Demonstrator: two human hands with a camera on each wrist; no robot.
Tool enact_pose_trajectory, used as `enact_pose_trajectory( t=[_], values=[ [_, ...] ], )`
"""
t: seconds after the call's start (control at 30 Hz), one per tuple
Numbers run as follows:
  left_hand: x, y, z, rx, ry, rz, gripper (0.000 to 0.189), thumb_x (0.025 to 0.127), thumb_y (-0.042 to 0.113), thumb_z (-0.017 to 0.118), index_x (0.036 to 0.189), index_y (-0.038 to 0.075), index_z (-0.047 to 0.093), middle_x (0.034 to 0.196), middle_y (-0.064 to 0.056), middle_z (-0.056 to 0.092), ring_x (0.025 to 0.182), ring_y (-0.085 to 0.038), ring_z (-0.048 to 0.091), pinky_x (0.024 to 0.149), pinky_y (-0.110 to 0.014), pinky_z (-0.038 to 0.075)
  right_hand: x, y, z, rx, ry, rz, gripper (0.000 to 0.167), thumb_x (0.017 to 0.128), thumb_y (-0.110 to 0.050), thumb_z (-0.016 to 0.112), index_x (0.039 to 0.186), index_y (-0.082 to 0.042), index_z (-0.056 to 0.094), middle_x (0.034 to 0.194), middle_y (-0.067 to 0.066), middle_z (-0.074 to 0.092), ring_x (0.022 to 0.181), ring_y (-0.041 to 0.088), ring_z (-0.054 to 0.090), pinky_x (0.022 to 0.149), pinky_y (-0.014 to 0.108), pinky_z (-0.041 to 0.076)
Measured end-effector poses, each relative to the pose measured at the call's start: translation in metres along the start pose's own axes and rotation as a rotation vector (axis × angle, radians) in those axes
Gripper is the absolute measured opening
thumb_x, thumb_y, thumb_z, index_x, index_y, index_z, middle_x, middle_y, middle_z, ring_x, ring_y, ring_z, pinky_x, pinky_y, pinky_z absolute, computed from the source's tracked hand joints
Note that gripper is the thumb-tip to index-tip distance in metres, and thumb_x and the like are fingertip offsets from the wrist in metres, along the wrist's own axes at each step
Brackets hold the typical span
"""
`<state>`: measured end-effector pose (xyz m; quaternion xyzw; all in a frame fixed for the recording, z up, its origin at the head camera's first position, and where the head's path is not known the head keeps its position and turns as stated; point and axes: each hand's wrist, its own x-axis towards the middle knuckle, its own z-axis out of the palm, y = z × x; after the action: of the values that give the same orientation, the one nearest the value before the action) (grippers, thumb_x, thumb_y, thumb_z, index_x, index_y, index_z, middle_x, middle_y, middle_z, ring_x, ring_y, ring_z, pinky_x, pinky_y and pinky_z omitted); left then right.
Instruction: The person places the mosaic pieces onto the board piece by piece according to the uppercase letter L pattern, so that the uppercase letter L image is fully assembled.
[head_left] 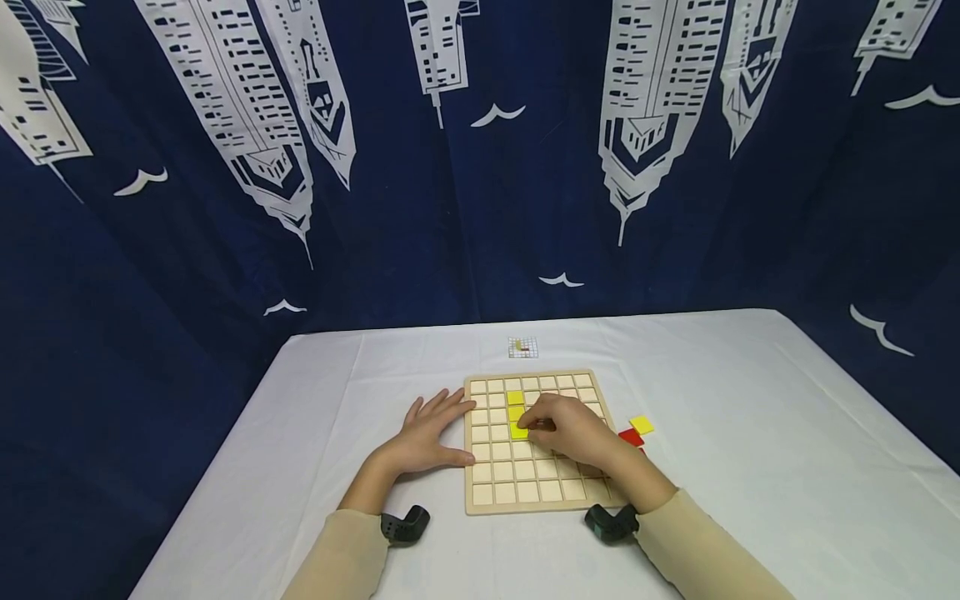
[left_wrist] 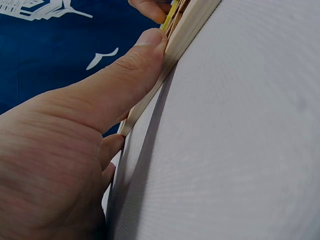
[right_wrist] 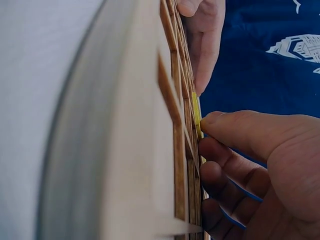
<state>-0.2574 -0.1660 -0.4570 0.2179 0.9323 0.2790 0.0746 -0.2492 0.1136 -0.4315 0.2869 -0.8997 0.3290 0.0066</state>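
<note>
A wooden grid board (head_left: 492,506) with square cells lies on the white table. Three yellow tiles stand in one column of it: a top tile (head_left: 514,397), a middle tile (head_left: 515,413) and a lower tile (head_left: 517,432). My right hand (head_left: 567,427) reaches over the board, its fingers curled and the thumb and fingertips pinching the lower yellow tile (right_wrist: 197,112) at its right side. My left hand (head_left: 426,437) has its fingers spread along the board's left edge; the thumb (left_wrist: 145,55) presses against the wooden rim.
Right of the board lie a loose yellow tile (head_left: 642,425) and a red tile (head_left: 632,437), with more red partly hidden by the right forearm. A small card with a printed grid pattern (head_left: 522,347) lies behind the board. A dark blue curtain (head_left: 450,250) hangs behind the table.
</note>
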Motion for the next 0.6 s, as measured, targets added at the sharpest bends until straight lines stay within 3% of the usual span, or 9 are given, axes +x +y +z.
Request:
enact_pose_trajectory(
  t=[0.27,0.6],
  values=[
    [-0.001,0.001,-0.001,-0.017,-0.007,0.002,0.090,0.076,0.051,0.081,0.152,0.025,0.042,0.168,-0.004,0.023,0.158,-0.031,0.008,0.126,-0.059,-0.006,-0.001,0.003,-0.002,0.019,-0.038,-0.040,0.018,0.088,-0.007,0.071,0.105,-0.010,0.077,0.100,-0.001,0.069,0.085,0.011,0.057,0.076,0.022,0.050],
    [0.001,0.000,0.000,-0.007,-0.003,0.000,0.090,0.076,0.051,0.081,0.153,0.025,0.041,0.168,-0.004,0.023,0.158,-0.031,0.009,0.126,-0.059,-0.005,-0.003,0.007,-0.014,0.108,-0.142,-0.044,0.025,0.091,-0.011,0.071,0.116,-0.012,0.073,0.112,0.001,0.070,0.096,0.015,0.060,0.085,0.027,0.053]
  ],
)
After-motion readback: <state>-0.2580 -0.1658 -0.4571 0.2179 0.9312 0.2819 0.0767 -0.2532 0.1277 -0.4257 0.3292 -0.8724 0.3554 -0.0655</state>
